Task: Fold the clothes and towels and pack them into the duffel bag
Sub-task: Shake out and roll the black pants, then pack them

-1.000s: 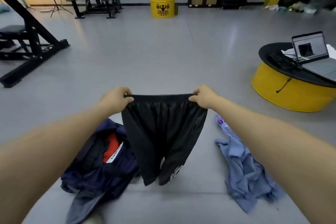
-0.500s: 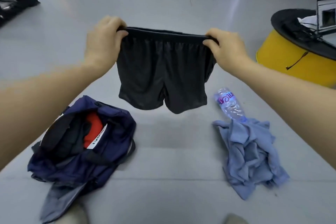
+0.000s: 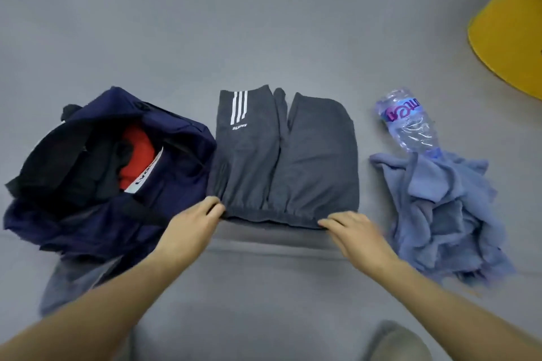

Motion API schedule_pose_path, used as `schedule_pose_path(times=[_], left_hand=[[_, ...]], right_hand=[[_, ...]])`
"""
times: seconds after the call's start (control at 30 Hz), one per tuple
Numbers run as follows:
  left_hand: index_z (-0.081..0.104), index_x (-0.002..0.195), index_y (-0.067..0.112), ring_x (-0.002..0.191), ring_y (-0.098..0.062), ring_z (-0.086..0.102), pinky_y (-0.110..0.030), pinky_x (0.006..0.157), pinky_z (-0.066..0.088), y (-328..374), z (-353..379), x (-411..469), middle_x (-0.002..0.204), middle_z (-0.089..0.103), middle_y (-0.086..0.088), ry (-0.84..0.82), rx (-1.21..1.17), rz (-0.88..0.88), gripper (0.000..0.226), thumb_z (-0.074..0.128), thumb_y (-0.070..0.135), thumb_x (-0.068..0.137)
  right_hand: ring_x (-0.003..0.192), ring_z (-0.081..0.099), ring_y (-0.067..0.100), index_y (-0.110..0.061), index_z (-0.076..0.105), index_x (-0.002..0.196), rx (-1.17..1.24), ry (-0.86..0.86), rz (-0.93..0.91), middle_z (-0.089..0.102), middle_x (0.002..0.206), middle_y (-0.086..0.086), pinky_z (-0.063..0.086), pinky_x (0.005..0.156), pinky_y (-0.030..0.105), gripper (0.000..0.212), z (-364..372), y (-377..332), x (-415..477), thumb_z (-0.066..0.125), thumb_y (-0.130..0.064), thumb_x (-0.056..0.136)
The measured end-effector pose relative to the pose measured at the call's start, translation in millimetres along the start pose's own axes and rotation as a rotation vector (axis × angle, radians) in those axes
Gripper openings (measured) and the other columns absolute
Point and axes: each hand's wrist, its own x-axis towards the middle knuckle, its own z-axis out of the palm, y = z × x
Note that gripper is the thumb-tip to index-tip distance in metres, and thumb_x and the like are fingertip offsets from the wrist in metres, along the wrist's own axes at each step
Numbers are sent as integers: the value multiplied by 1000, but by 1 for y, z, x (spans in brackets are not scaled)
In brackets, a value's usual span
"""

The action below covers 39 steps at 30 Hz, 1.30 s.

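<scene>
Dark grey shorts with three white stripes lie flat on the grey floor, waistband toward me, legs pointing away. My left hand pinches the waistband's left corner. My right hand rests on the waistband's right end with fingers spread over the hem. An open navy duffel bag sits left of the shorts, with a red garment and black cloth inside. A crumpled blue-grey towel lies in a heap to the right.
A clear plastic water bottle lies on its side above the towel, touching it. A yellow round base fills the upper right corner. A grey cloth sticks out below the bag. Something grey, partly cut off, shows at the bottom edge.
The shorts were held up in the air by the waistband; now they lie spread on the floor between bag and towel. The view has tilted down to the floor.
</scene>
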Motion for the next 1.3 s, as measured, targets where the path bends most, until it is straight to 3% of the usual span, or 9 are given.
schedule_pose_path(times=[0.13,0.2,0.27,0.4,0.57,0.7,0.83,1.03,1.3], left_hand=[[52,119,20,72,-32,66,-34,48,46,11,76,-58,132,50,-4,-124,-120,-192,50,74,1,79],[59,123,13,98,-35,67,-42,72,58,14,88,-77,137,52,-9,-107,-121,-229,38,64,9,86],[66,118,7,120,-41,56,-50,96,50,18,85,-84,130,58,-13,-39,-81,-255,37,48,23,90],[68,118,7,138,-39,43,-53,108,41,41,78,-57,131,60,-13,94,-170,-209,36,46,25,96],[51,145,14,147,-28,32,-45,119,31,106,82,10,152,46,-9,122,-313,-119,51,62,15,96],[18,159,24,154,-27,14,-41,124,18,148,88,47,166,18,-9,48,-314,-92,71,56,18,99],[10,161,25,155,-29,1,-43,125,13,162,84,70,168,5,-12,8,-307,-55,75,51,11,100],[3,161,28,154,-29,-10,-46,125,6,189,96,62,168,-7,-12,-70,-275,-45,68,40,31,104],[2,160,33,154,-26,-15,-47,126,1,213,124,29,168,-11,-7,-221,-335,8,78,42,54,97]], right_hand=[[81,68,25,-20,75,106,37,-138,33,71,103,-1,59,66,37,46,59,-23,-42,92,-13,63],[91,68,26,-19,75,112,42,-177,51,69,112,2,60,73,36,52,63,-33,-56,91,-16,63],[94,67,24,-20,73,116,75,-189,27,68,116,1,59,75,34,50,61,-40,-68,88,-20,68],[96,63,17,-27,68,121,162,-241,-50,65,120,-6,56,81,28,30,53,-46,-79,60,-36,94],[104,67,13,-36,63,128,192,-232,-2,66,128,-14,55,85,25,44,30,-24,-51,31,-54,103],[134,51,23,-40,32,154,178,-217,245,37,159,-8,49,102,39,55,-5,38,11,25,-55,102],[151,23,25,-34,4,159,220,-238,439,10,168,1,32,116,48,58,-14,107,75,30,-40,107],[149,20,35,-22,4,161,164,-207,549,19,161,19,21,120,47,60,1,138,125,30,-32,108],[138,31,44,-35,8,158,-12,-313,773,34,150,29,14,118,56,57,30,159,127,29,-36,106]])
